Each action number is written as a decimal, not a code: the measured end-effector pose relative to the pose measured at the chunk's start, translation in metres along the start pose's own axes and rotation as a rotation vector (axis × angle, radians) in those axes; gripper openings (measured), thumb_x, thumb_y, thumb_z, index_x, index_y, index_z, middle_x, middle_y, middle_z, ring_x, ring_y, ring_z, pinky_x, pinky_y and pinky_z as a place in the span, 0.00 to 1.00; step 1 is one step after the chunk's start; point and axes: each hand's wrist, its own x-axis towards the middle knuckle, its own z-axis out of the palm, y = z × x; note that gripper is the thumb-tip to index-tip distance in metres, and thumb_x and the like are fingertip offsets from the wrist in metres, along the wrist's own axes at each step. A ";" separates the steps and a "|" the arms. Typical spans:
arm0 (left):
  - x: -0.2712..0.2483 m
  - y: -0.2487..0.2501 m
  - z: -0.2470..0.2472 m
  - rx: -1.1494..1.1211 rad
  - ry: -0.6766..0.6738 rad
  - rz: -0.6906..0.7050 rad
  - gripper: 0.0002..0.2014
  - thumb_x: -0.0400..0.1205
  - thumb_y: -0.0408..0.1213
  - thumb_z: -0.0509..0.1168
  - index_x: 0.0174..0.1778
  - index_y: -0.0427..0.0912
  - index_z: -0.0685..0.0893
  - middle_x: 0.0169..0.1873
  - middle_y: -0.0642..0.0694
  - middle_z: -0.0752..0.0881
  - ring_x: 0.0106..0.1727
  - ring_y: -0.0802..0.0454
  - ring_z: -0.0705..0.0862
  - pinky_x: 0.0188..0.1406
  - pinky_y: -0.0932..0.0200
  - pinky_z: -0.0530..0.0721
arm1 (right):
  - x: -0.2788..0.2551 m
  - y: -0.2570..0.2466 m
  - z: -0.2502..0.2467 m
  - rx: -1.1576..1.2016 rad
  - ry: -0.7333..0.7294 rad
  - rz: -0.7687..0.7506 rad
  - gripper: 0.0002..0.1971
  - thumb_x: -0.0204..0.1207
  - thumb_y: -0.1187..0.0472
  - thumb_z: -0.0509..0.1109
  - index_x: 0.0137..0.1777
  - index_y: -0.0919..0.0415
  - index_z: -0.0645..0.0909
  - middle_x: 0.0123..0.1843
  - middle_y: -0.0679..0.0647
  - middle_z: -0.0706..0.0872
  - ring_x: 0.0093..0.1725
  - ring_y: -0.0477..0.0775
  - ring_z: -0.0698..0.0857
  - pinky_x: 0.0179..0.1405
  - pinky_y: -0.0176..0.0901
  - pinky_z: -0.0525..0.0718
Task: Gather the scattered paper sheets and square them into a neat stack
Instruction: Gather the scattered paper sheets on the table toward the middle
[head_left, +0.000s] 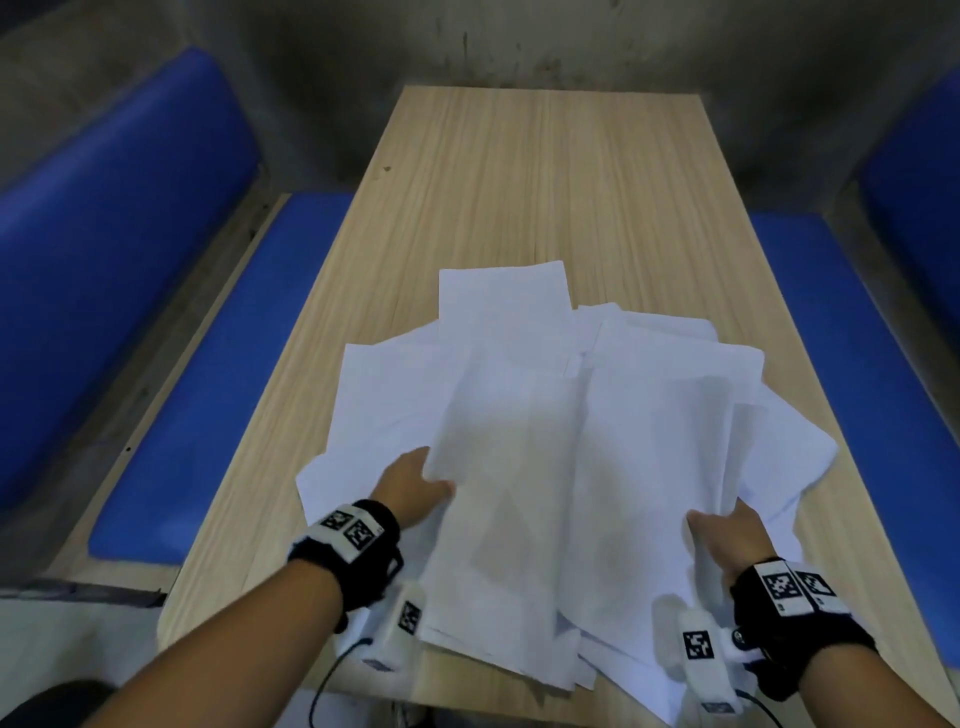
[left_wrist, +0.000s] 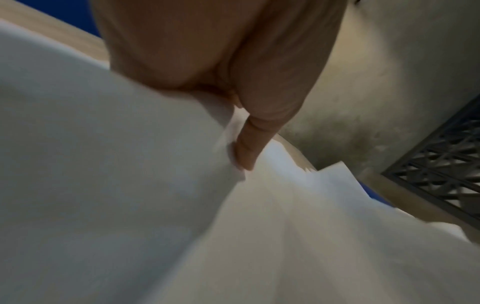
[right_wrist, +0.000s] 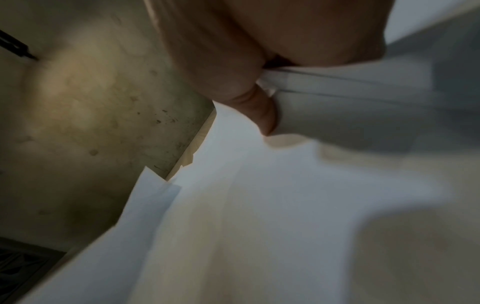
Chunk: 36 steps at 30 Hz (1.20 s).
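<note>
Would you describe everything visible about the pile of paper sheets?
The paper sheets are plain white, thin, and fanned out unevenly with corners sticking out on the wooden table. Their near edges overhang the table's front. The left hand grips the left side, the right hand pinches several sheets on the right.

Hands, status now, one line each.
Left hand: grips the left edge of the sheets.
Right hand: grips their right edge, thumb over the sheets.
</note>
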 end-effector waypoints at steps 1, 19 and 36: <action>-0.003 0.005 0.008 -0.033 -0.014 0.010 0.22 0.75 0.39 0.69 0.66 0.41 0.78 0.58 0.42 0.85 0.60 0.42 0.83 0.55 0.56 0.77 | -0.001 -0.001 0.000 0.004 0.000 0.000 0.14 0.74 0.75 0.60 0.58 0.63 0.75 0.51 0.64 0.84 0.51 0.65 0.82 0.54 0.48 0.77; 0.030 -0.008 -0.054 0.568 0.091 0.086 0.12 0.78 0.39 0.61 0.56 0.44 0.82 0.52 0.43 0.84 0.59 0.39 0.82 0.50 0.52 0.75 | -0.002 -0.001 0.000 -0.004 -0.013 0.005 0.18 0.74 0.74 0.59 0.65 0.68 0.75 0.53 0.63 0.83 0.53 0.64 0.81 0.60 0.51 0.77; -0.020 0.047 -0.124 -0.792 0.073 0.269 0.21 0.79 0.20 0.61 0.68 0.38 0.78 0.58 0.48 0.89 0.49 0.56 0.91 0.49 0.62 0.89 | -0.024 -0.013 -0.011 0.149 -0.093 -0.093 0.16 0.76 0.73 0.60 0.61 0.63 0.78 0.51 0.62 0.86 0.46 0.61 0.84 0.49 0.47 0.80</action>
